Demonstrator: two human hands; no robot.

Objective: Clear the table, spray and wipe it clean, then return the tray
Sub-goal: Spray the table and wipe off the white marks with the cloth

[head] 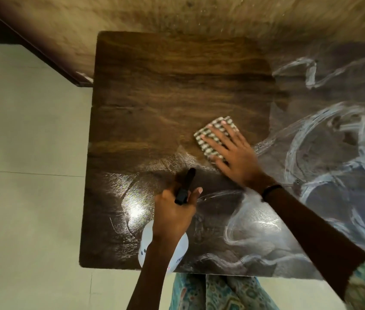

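A dark wooden table (154,90) fills the view, its near half glistening wet. My right hand (233,153) presses flat, fingers spread, on a folded checked cloth (203,136) near the table's middle. My left hand (173,211) grips the neck of a white spray bottle (148,240) with a black nozzle (186,186), held over the near part of the table. Most of the bottle's body is hidden under my wrist. No tray is in view.
A pale tiled floor (25,153) lies to the left and below the table. A brownish wall (132,14) runs behind it. White swirling reflections (333,130) cover the table's right side. My patterned clothing (221,291) shows at the near edge.
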